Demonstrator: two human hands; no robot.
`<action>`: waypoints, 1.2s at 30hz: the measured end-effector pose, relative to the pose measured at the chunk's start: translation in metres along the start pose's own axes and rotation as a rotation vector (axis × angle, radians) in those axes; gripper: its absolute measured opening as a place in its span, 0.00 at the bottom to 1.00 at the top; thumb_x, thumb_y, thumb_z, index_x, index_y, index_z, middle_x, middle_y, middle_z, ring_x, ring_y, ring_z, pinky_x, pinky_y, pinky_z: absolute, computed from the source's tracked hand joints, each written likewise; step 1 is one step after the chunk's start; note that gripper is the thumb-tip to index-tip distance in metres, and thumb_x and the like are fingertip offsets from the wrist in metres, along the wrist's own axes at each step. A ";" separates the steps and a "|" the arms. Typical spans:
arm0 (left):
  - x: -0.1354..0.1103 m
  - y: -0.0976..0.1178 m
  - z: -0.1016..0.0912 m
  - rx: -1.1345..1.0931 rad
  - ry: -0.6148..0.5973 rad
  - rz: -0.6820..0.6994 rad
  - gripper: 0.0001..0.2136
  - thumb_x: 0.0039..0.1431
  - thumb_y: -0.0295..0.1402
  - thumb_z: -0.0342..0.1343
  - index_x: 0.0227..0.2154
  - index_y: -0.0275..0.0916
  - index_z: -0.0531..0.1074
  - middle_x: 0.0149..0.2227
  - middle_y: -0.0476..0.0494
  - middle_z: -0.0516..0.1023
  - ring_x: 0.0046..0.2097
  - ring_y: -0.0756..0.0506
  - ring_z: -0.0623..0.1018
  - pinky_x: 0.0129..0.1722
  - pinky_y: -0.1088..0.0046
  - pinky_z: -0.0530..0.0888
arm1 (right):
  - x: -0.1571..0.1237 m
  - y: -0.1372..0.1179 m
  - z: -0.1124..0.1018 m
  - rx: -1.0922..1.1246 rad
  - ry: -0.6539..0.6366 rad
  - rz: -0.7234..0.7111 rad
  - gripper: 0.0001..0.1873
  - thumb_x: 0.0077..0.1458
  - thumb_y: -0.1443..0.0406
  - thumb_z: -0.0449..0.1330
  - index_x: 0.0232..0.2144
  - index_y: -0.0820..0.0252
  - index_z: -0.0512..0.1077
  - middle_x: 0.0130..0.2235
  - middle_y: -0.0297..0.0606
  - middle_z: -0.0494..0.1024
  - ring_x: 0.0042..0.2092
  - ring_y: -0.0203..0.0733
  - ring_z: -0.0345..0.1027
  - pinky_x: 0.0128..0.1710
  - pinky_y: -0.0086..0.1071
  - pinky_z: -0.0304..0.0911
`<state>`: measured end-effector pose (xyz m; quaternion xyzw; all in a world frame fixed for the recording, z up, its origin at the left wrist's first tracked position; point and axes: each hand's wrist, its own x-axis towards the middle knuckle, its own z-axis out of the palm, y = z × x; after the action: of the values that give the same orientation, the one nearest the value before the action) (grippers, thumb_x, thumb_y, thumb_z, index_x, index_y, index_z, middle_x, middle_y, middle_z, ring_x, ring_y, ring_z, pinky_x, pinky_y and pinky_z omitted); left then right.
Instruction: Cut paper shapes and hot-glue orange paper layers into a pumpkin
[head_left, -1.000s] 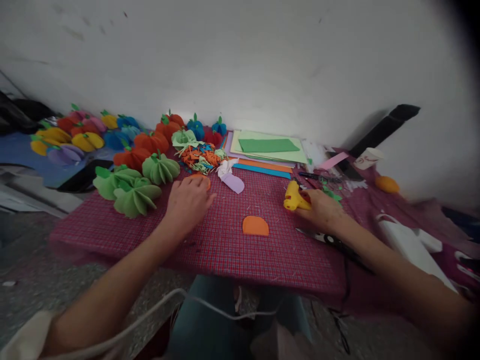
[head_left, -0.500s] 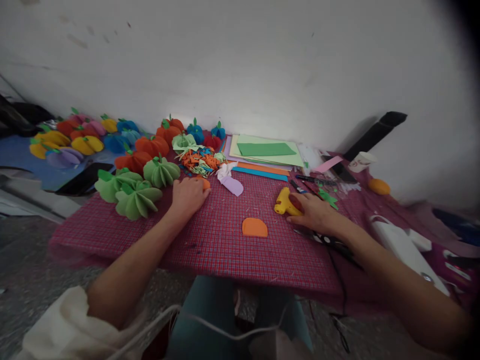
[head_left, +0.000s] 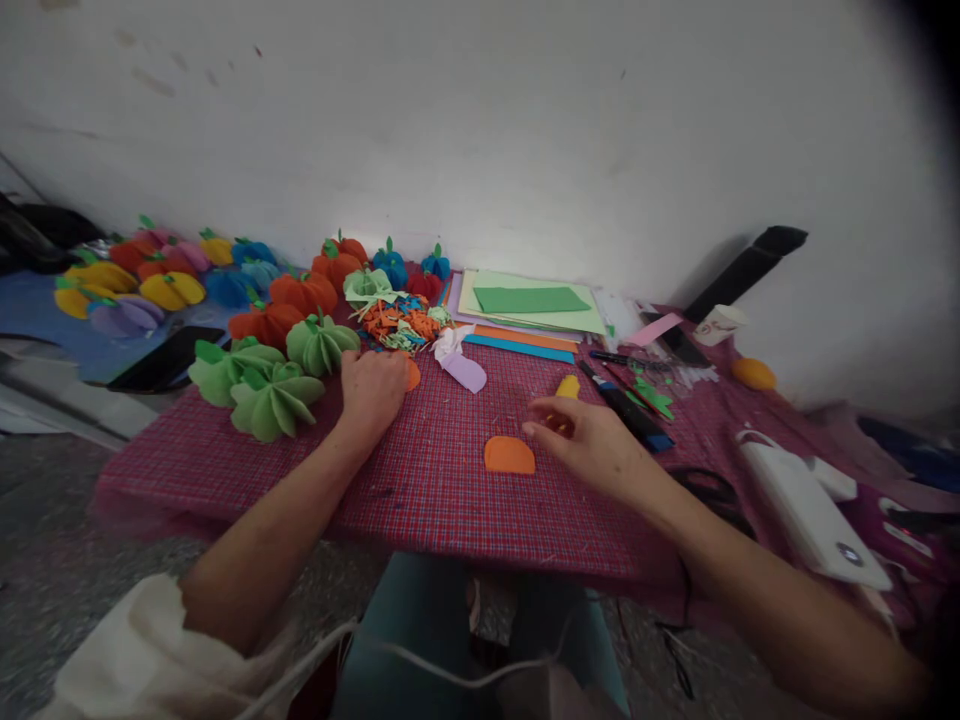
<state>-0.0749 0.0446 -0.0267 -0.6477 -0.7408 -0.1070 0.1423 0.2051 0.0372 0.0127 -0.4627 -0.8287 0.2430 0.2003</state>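
Note:
My left hand (head_left: 373, 392) rests on the checked cloth beside an orange paper piece (head_left: 413, 374). Its fingers point down and away, hidden behind the back of the hand, so I cannot see if they grip anything. My right hand (head_left: 589, 440) is over the cloth with thumb and forefinger curved apart, nothing visible between them. Partly covered by that hand is a yellow tool (head_left: 568, 387), seemingly a glue gun. A flat orange half-rounded paper piece (head_left: 510, 455) lies just left of the right hand.
Green paper pumpkins (head_left: 276, 400) and other coloured ones stand left. Paper scraps (head_left: 405, 320), a lilac piece (head_left: 466, 373) and stacked coloured sheets (head_left: 532, 298) lie toward the wall. At right are a dark blue-ended cutter-like tool (head_left: 630, 410), a paper cup (head_left: 721, 325) and a white device (head_left: 814, 510).
My right hand has moved left and off the yellow tool, toward the flat orange piece. The scissors under my right wrist are now mostly hidden. My left hand has shifted slightly left.

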 end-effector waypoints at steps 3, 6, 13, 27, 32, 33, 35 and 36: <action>-0.013 0.016 -0.020 -0.050 0.279 0.107 0.14 0.62 0.30 0.39 0.33 0.39 0.72 0.32 0.39 0.76 0.41 0.39 0.71 0.41 0.56 0.60 | 0.009 -0.019 0.013 0.468 -0.139 0.139 0.18 0.54 0.52 0.55 0.34 0.61 0.72 0.35 0.41 0.78 0.34 0.39 0.71 0.33 0.32 0.65; -0.036 0.043 -0.041 -0.141 0.391 0.388 0.13 0.62 0.29 0.40 0.40 0.41 0.70 0.38 0.42 0.76 0.44 0.41 0.70 0.43 0.57 0.61 | 0.020 -0.034 0.024 0.940 -0.199 0.337 0.22 0.51 0.48 0.55 0.33 0.62 0.71 0.32 0.42 0.77 0.32 0.38 0.71 0.29 0.29 0.63; -0.059 0.075 -0.055 -0.444 0.389 0.428 0.12 0.59 0.37 0.48 0.43 0.39 0.68 0.45 0.43 0.75 0.48 0.42 0.71 0.46 0.60 0.64 | 0.025 -0.020 0.028 1.076 -0.084 0.301 0.17 0.40 0.55 0.66 0.21 0.61 0.67 0.20 0.27 0.67 0.22 0.28 0.58 0.24 0.25 0.55; -0.036 0.079 -0.025 -1.043 -0.440 0.090 0.12 0.53 0.40 0.51 0.22 0.38 0.73 0.20 0.53 0.70 0.23 0.52 0.67 0.22 0.77 0.60 | 0.017 0.024 0.011 0.551 -0.219 0.106 0.13 0.50 0.56 0.58 0.29 0.61 0.73 0.27 0.32 0.71 0.28 0.33 0.61 0.29 0.28 0.56; -0.037 0.074 -0.019 -0.960 -0.463 0.143 0.12 0.54 0.41 0.50 0.26 0.40 0.74 0.26 0.50 0.75 0.29 0.49 0.71 0.28 0.74 0.65 | 0.020 0.037 0.012 0.516 -0.311 0.109 0.12 0.50 0.57 0.58 0.30 0.61 0.73 0.27 0.32 0.72 0.28 0.33 0.62 0.29 0.28 0.57; -0.037 0.073 -0.016 -0.936 -0.424 0.132 0.13 0.54 0.42 0.51 0.28 0.40 0.74 0.29 0.49 0.76 0.32 0.48 0.72 0.31 0.72 0.66 | 0.021 0.038 0.013 0.513 -0.329 0.112 0.12 0.50 0.57 0.58 0.30 0.61 0.73 0.28 0.32 0.73 0.28 0.33 0.62 0.29 0.28 0.57; -0.037 0.071 -0.011 -0.890 -0.345 0.101 0.14 0.54 0.44 0.51 0.32 0.40 0.74 0.33 0.47 0.76 0.35 0.46 0.73 0.35 0.69 0.68 | 0.021 0.040 0.015 0.499 -0.350 0.115 0.12 0.51 0.58 0.58 0.30 0.61 0.74 0.27 0.32 0.73 0.28 0.33 0.62 0.28 0.28 0.57; -0.037 0.071 -0.009 -0.873 -0.321 0.096 0.15 0.54 0.45 0.51 0.35 0.40 0.73 0.33 0.46 0.76 0.36 0.46 0.73 0.36 0.68 0.68 | 0.021 0.041 0.016 0.488 -0.353 0.117 0.12 0.51 0.58 0.58 0.30 0.61 0.74 0.27 0.32 0.73 0.28 0.33 0.63 0.28 0.28 0.57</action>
<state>0.0002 0.0170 -0.0331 -0.6887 -0.6085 -0.3006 -0.2552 0.2128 0.0707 -0.0222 -0.3985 -0.7398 0.5226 0.1440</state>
